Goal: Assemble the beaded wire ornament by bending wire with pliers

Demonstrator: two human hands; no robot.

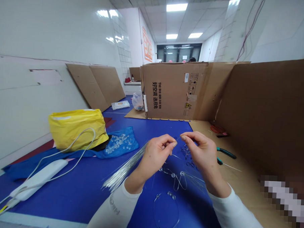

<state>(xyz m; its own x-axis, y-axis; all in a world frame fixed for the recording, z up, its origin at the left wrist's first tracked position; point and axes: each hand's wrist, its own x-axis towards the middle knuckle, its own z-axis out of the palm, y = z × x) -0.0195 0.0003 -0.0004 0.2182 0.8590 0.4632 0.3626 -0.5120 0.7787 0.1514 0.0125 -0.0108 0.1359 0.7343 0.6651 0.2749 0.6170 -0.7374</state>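
Head view: left hand (159, 154) and right hand (203, 151) pinch a fine strand (178, 139); dragging left sleeve (116, 205) could scatter metal wires (125, 169).

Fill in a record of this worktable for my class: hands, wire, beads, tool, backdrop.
Left hand: thumb and finger pinched
Right hand: pinched likewise, near the left
Held: too fine to tell
Wire bundle: silvery, beside the left wrist
Clear beads: on blue cloth; others on a wire ring
Tool handles: green and black
Backdrop: printed cardboard, upright
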